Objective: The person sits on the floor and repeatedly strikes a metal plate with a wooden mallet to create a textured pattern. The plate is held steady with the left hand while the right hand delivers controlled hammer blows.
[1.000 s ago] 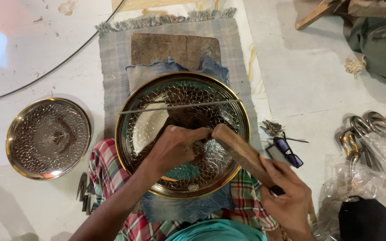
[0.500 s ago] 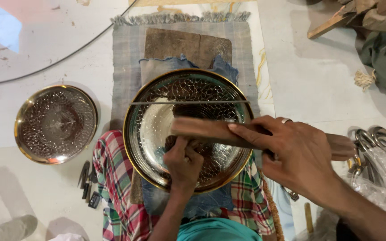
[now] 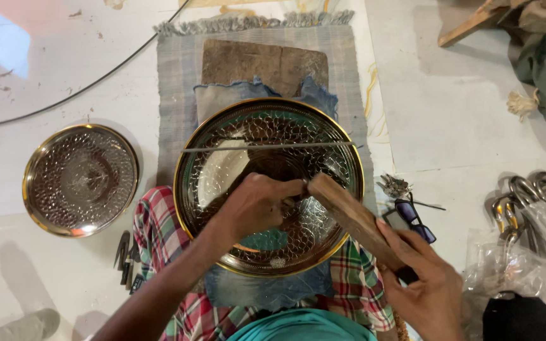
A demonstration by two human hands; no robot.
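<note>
The left hand [image 3: 257, 205] is closed on a small tool, too hidden to make out, pressed to the inside of the large hammered metal bowl [image 3: 222, 183] that rests over the checked cloth [image 3: 159, 230] on the person's lap, at the near edge of the grey mat [image 3: 175, 76] on the floor. The right hand [image 3: 424, 284] grips a wooden mallet [image 3: 349, 218], its head touching the left hand's fingers. A smaller hammered plate [image 3: 80, 180] lies well apart near the floor's left edge

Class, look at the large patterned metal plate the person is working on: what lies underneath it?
Under the large plate, blue cloth pokes out at its far edge, over a brown board on a grey mat. What lies beneath its centre is covered.
</note>
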